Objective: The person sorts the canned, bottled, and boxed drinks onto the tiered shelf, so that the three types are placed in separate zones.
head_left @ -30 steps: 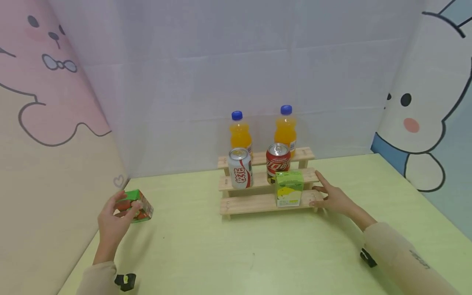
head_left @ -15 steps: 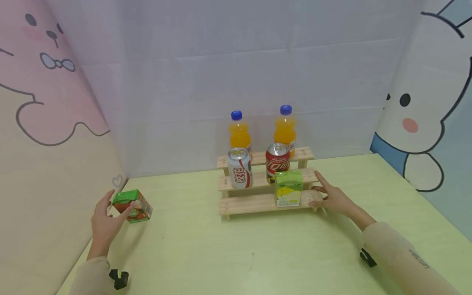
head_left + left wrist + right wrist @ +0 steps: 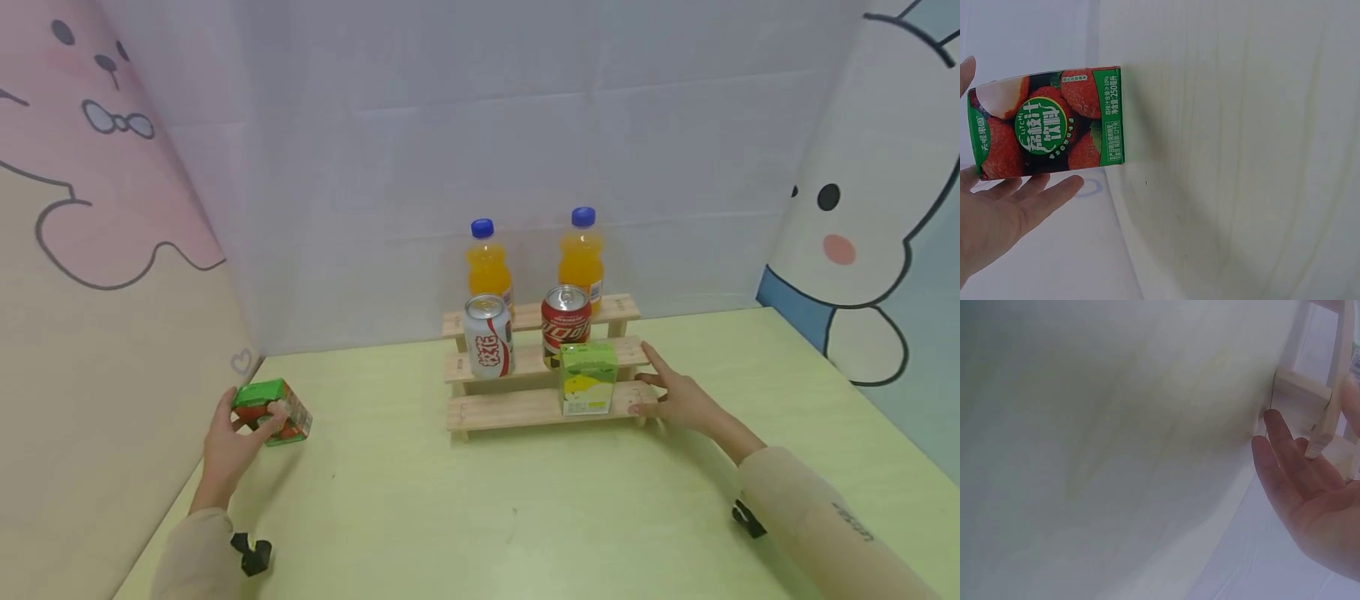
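At the left, my left hand [image 3: 231, 450] holds a red and green litchi juice carton [image 3: 288, 417] between thumb and fingers, tilted close over the table. The left wrist view shows the broad printed side of this litchi juice carton [image 3: 1047, 125], with the fingers along its lower edge. My right hand [image 3: 682, 404] grips the right end of a three-step wooden shelf [image 3: 510, 410], thumb on the lowest step. In the right wrist view, fingers of the right hand [image 3: 1310, 487] reach past the end of a shelf board [image 3: 1329, 419]. A green juice carton [image 3: 588, 382] stands on the lowest step near that hand.
On the middle step stand a white can [image 3: 489, 337] and a red can [image 3: 566, 327]. Two orange drink bottles with blue caps, a left bottle [image 3: 489, 271] and a right bottle [image 3: 582, 260], occupy the top step. A white curtain [image 3: 360, 208] hangs behind the pale table [image 3: 420, 517].
My left hand shifts slightly left, then back right, with the litchi juice carton still held. The right hand stays at the shelf end, and the head view tilts a little.
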`<act>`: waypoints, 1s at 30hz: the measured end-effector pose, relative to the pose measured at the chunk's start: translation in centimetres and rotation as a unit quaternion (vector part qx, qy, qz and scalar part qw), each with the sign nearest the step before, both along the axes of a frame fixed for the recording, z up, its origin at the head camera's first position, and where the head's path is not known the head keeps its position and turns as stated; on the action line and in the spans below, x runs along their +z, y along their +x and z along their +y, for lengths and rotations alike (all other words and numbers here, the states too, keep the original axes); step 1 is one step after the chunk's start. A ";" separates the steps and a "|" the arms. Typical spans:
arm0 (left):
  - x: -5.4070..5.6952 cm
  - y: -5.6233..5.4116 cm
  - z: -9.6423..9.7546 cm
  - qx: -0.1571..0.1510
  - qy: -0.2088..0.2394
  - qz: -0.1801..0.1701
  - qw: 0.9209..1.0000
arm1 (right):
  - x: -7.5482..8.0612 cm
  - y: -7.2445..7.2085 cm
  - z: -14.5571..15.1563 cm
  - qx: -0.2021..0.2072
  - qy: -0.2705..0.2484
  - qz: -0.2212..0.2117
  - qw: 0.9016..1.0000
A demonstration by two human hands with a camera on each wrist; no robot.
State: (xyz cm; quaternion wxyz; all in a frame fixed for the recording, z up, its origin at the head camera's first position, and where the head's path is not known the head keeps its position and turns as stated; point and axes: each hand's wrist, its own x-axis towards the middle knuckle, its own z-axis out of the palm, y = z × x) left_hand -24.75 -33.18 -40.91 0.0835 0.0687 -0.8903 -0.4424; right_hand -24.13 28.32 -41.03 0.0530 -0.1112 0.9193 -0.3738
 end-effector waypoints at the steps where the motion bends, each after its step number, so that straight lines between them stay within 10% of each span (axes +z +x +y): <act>1: 0.0 -0.1 0.0 -0.002 0.005 -0.003 1.000 | 0.0 0.0 0.0 -0.001 0.000 0.000 1.000; 30: -0.5 -2.2 0.1 0.061 0.008 0.006 0.998 | 0.3 0.2 -0.3 -0.001 -0.004 -0.003 1.000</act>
